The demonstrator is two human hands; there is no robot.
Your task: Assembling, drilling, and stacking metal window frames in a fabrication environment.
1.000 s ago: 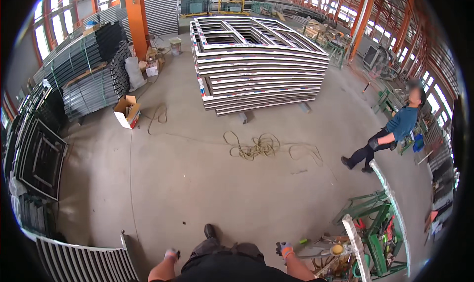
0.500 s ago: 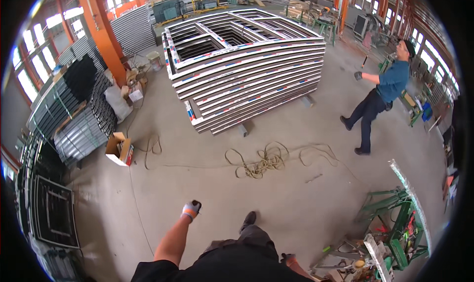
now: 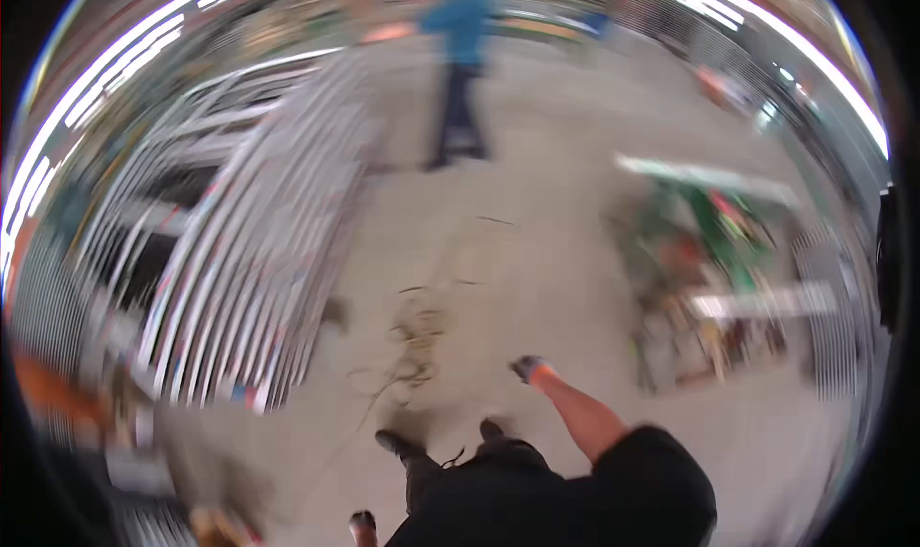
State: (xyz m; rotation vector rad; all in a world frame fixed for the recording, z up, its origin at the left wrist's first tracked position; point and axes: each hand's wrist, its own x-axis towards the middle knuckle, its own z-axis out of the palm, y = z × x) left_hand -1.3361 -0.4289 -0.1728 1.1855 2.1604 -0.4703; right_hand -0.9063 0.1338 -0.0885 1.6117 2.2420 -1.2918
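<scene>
My right hand [image 3: 528,367], in a dark glove with an orange cuff, swings out ahead of my body above the concrete floor. It touches nothing that I can see, and motion smears its fingers. Low at the picture's bottom edge is my left hand [image 3: 362,521], also gloved and beside my hip; its fingers are too small and blurred to read. A tangled tan rope [image 3: 414,346] lies on the floor just ahead of my feet. To my left rises a tall stack of white-edged metal frames [image 3: 259,231].
Across the floor stands a co-worker [image 3: 458,63] in a blue top and dark trousers. At right is a green metal stand [image 3: 719,231] with clutter and light-coloured bars on it. An orange column [image 3: 57,394] shows at the left rim.
My view has swung to the right, so the frame stack and co-worker appear farther left. My right arm has come forward; my left has dropped back beside me.
</scene>
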